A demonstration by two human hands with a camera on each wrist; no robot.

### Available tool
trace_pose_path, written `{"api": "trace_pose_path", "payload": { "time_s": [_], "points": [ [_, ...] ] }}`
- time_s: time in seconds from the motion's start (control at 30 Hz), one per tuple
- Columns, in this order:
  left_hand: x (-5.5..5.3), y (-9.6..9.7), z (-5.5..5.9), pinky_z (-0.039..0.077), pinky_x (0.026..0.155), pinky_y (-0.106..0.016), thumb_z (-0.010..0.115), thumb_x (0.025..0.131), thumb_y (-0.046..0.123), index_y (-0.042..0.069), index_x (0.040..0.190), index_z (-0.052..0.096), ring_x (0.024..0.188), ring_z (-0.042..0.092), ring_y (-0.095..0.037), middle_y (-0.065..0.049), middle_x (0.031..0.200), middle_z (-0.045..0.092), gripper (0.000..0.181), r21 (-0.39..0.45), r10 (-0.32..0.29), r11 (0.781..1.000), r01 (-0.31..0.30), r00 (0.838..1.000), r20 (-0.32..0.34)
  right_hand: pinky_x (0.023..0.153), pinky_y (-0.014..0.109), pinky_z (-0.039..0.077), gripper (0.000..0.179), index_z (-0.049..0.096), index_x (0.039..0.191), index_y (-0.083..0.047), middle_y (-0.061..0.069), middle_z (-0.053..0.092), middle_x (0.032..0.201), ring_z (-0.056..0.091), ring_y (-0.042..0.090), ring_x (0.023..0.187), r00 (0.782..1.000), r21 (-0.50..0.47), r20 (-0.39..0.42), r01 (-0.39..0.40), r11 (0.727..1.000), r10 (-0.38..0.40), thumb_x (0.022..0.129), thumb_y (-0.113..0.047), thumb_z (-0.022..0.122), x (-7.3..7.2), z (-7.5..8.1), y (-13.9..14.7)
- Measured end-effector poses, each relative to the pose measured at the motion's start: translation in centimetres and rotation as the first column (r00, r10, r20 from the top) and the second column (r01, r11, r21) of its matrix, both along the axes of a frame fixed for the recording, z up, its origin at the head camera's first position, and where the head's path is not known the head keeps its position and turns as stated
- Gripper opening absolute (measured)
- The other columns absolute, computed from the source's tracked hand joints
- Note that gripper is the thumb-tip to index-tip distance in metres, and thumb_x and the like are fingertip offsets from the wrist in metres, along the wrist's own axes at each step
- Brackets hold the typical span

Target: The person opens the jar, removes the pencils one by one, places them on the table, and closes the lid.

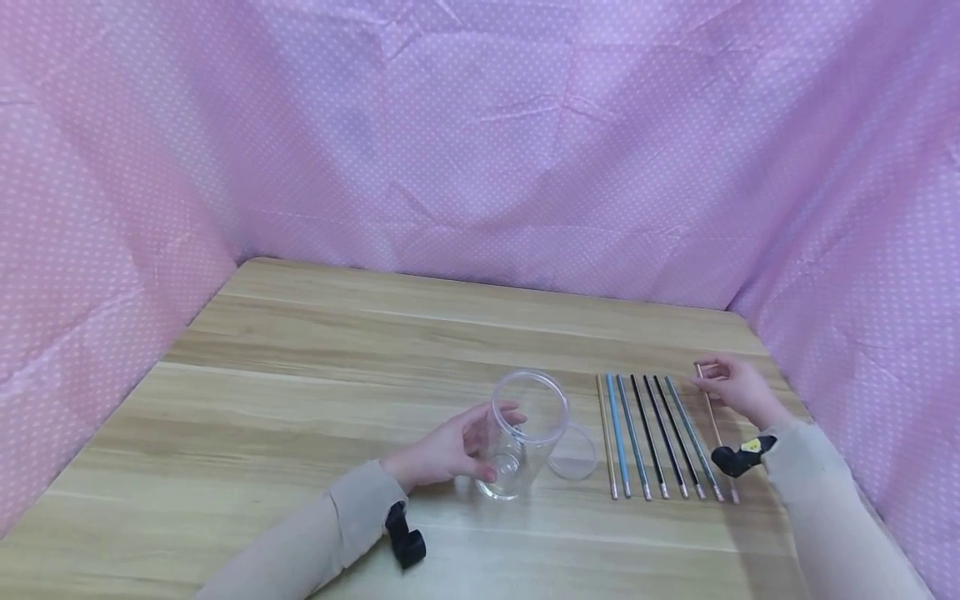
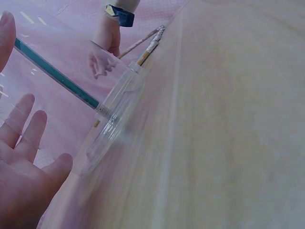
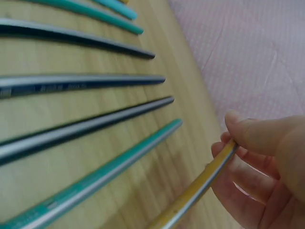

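My left hand (image 1: 453,446) holds a clear plastic cup (image 1: 551,417) around its side, thumb in front and fingers behind. In the left wrist view, a teal pencil (image 2: 59,78) shows within the cup's outline, its eraser end down by the base. On the right, thumb and fingers of my right hand (image 1: 738,392) pinch a yellow pencil (image 3: 198,183) at its far end, raised off the wood. The eraser end of this pencil points down toward the front of the table. Just left of it lies a row of several pencils (image 1: 652,433), in teal, black, blue and yellow.
A round clear lid (image 1: 573,454) lies between the cup and the pencil row. Beneath everything is a wood-grain table (image 1: 300,375). Pink dotted cloth (image 1: 480,150) hangs along its back and both sides.
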State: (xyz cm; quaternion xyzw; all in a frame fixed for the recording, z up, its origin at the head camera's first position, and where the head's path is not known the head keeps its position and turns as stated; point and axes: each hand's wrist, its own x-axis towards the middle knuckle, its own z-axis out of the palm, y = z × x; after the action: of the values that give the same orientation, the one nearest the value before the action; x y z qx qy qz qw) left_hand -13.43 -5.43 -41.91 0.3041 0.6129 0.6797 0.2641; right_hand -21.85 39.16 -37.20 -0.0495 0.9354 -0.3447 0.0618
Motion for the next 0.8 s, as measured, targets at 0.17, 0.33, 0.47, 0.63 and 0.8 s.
{"api": "trace_pose_path", "payload": {
  "time_s": [0.17,0.33,0.47,0.63,0.8],
  "points": [
    [0.1,0.0,0.1,0.022,0.116,-0.047,0.070,0.074,-0.009,0.003,0.148,0.021,0.141,0.028,-0.028,-0.014,0.151,0.034,0.090,0.003,-0.002,1.000,0.002,1.000,-0.004,0.061,0.023,0.056,0.045,0.043,0.122,0.021,0.024,0.065,0.094,0.058,0.000,0.069,1.000,-0.016,0.020,-0.002,1.000,0.002,0.089,-0.004,0.061,-0.2,-0.7,0.5],
    [0.1,0.0,0.2,0.022,0.116,-0.047,0.068,0.074,-0.012,0.003,0.148,0.021,0.141,0.028,-0.028,-0.014,0.151,0.035,0.089,-0.007,0.002,1.000,-0.002,1.000,-0.009,0.065,0.021,0.055,0.051,0.042,0.124,0.020,0.026,0.065,0.098,0.060,0.001,0.073,0.997,-0.016,0.076,-0.027,1.000,0.028,0.087,-0.007,0.064,-0.3,-1.2,1.0],
    [0.2,0.0,0.1,0.023,0.116,-0.046,0.068,0.074,-0.012,0.002,0.148,0.021,0.141,0.028,-0.028,-0.014,0.151,0.035,0.090,-0.007,0.000,1.000,0.000,1.000,-0.009,0.070,0.022,0.055,0.055,0.039,0.127,0.020,0.034,0.061,0.107,0.061,0.004,0.079,0.987,-0.021,0.141,-0.071,0.997,0.073,0.085,-0.006,0.065,-0.1,-1.4,1.4],
    [0.4,-0.1,0.1,0.027,0.114,-0.042,0.068,0.074,-0.012,0.004,0.149,0.022,0.139,0.031,-0.031,-0.015,0.151,0.035,0.089,-0.003,0.002,1.000,-0.002,1.000,-0.011,0.069,0.021,0.055,0.055,0.039,0.126,0.020,0.031,0.061,0.104,0.059,0.003,0.078,0.986,-0.017,0.157,-0.060,0.998,0.062,0.085,-0.005,0.066,-0.1,-1.7,1.4],
    [0.3,-0.1,0.2,0.029,0.114,-0.039,0.069,0.075,-0.009,0.006,0.149,0.023,0.138,0.033,-0.031,-0.013,0.151,0.035,0.089,-0.009,0.008,1.000,-0.008,1.000,-0.019,0.065,0.021,0.054,0.053,0.043,0.123,0.019,0.029,0.063,0.099,0.059,0.007,0.076,0.994,0.045,0.103,-0.045,0.998,0.040,0.083,-0.006,0.067,-0.5,-2.1,1.2]
  ]
}}
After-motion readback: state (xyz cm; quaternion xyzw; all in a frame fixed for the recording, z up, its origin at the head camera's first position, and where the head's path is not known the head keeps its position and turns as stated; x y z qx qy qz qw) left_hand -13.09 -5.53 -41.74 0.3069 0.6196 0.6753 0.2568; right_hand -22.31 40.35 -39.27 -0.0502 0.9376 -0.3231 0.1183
